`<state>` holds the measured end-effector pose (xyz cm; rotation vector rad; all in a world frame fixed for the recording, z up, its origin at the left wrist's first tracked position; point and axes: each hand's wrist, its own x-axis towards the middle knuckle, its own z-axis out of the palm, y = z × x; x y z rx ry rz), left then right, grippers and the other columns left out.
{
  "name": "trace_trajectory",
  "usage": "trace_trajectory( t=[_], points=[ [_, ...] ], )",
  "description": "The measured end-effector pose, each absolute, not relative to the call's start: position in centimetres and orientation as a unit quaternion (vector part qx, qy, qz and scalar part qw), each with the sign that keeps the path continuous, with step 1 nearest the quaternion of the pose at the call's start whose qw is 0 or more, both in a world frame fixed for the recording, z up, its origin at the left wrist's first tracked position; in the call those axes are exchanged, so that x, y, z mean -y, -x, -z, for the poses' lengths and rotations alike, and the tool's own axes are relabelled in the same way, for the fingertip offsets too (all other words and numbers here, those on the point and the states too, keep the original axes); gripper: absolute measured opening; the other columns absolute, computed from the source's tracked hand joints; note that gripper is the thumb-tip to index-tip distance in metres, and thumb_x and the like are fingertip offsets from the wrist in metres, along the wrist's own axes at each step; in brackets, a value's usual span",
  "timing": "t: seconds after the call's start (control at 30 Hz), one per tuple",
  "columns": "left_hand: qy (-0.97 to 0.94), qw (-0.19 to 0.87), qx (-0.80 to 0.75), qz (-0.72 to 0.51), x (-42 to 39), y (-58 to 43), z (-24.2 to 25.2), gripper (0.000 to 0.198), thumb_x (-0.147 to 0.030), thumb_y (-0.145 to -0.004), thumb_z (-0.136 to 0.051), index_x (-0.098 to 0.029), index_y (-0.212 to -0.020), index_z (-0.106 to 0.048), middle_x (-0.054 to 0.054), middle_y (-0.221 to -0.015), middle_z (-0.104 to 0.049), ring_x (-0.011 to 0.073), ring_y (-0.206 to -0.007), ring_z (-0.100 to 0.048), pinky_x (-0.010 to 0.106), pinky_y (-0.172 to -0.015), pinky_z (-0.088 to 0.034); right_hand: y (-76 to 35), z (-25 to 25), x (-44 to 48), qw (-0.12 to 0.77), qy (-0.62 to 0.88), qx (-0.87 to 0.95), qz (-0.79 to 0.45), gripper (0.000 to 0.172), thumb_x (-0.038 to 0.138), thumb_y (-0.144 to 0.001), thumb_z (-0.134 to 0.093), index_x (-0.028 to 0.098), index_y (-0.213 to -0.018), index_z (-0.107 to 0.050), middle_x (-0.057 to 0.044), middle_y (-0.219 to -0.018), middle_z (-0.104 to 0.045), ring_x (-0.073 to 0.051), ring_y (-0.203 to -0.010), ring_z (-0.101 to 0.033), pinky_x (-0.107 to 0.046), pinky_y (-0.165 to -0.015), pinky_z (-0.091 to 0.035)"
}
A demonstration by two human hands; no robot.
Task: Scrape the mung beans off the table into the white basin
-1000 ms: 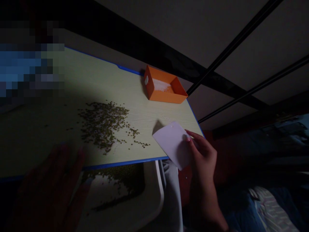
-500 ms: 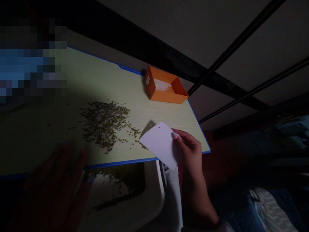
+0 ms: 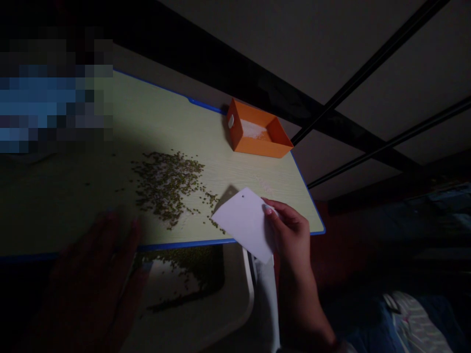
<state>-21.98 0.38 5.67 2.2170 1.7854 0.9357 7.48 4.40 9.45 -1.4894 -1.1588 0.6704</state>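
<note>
My right hand [image 3: 290, 235] pinches a white flat plastic scraper [image 3: 245, 223] and holds it tilted over the near right part of a pale wooden tabletop with a blue edge [image 3: 184, 244]. The scraper's left edge touches the right fringe of a scattered heap of small green beans [image 3: 167, 184]. My left hand [image 3: 95, 284] lies in deep shadow at the table's near edge, fingers stretched out, over the rim of a white tray [image 3: 228, 314] held below the edge. More beans [image 3: 191, 267] lie in that tray.
An orange open box [image 3: 257, 135] with something white inside stands at the table's far right corner. A blurred blue patch covers the far left. Dark bars cross the floor beyond. Striped cloth [image 3: 419, 318] shows at the lower right.
My right hand has carried the scraper leftward from the table's right end to the edge of the bean heap. The left hand has stayed by the tray.
</note>
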Motion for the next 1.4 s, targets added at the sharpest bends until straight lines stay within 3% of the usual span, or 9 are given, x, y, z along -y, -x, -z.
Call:
trace_trajectory(
  t=[0.17,0.37,0.63,0.9,1.4],
  points=[
    [-0.734,0.07,-0.59,-0.329,-0.4,21.9,-5.6,0.059,-0.057,-0.087,-0.037,-0.045,-0.143,-0.022,-0.002,-0.158,-0.028,0.0317,-0.147,-0.029,0.064,-0.12,-0.027,-7.1,-9.2,-4.0,0.544,0.619,0.481,-0.3,0.013,0.031,-0.08,-0.073,0.028,-0.092,-0.078,-0.003,-0.097,-0.08,-0.02,-0.09,-0.073,-0.038,-0.083,-0.056],
    [-0.738,0.064,-0.599,-0.305,-0.3,22.0,-5.8,0.059,-0.059,-0.088,-0.032,-0.046,-0.144,-0.016,-0.002,-0.16,-0.024,0.0312,-0.148,-0.026,0.065,-0.119,-0.027,-6.9,-9.0,-3.5,0.545,0.612,0.483,-0.309,0.014,0.03,-0.082,-0.073,0.031,-0.094,-0.078,-0.001,-0.101,-0.079,-0.019,-0.094,-0.072,-0.038,-0.087,-0.054],
    [-0.737,0.067,-0.592,-0.318,-0.3,22.1,-5.4,0.06,-0.053,-0.086,-0.037,-0.045,-0.143,-0.021,-0.001,-0.159,-0.028,0.0327,-0.146,-0.031,0.066,-0.119,-0.028,-7.0,-10.1,-2.6,0.536,0.621,0.498,-0.282,0.013,0.031,-0.08,-0.073,0.03,-0.092,-0.079,-0.002,-0.096,-0.08,-0.02,-0.085,-0.073,-0.036,-0.076,-0.057],
    [-0.734,0.069,-0.604,-0.302,-0.5,21.8,-5.7,0.061,-0.06,-0.087,-0.034,-0.046,-0.144,-0.018,-0.001,-0.16,-0.024,0.0334,-0.147,-0.027,0.066,-0.119,-0.028,-7.6,-9.9,-2.5,0.557,0.641,0.471,-0.238,0.015,0.033,-0.08,-0.074,0.03,-0.094,-0.079,-0.003,-0.099,-0.08,-0.021,-0.09,-0.074,-0.038,-0.081,-0.058],
    [-0.729,0.069,-0.602,-0.319,-0.3,22.0,-5.4,0.06,-0.053,-0.087,-0.037,-0.046,-0.144,-0.02,-0.001,-0.159,-0.026,0.0324,-0.147,-0.028,0.065,-0.119,-0.027,-7.0,-9.6,-3.7,0.566,0.637,0.468,-0.235,0.016,0.034,-0.081,-0.072,0.028,-0.095,-0.078,-0.004,-0.101,-0.079,-0.022,-0.092,-0.073,-0.039,-0.081,-0.057]
  ],
)
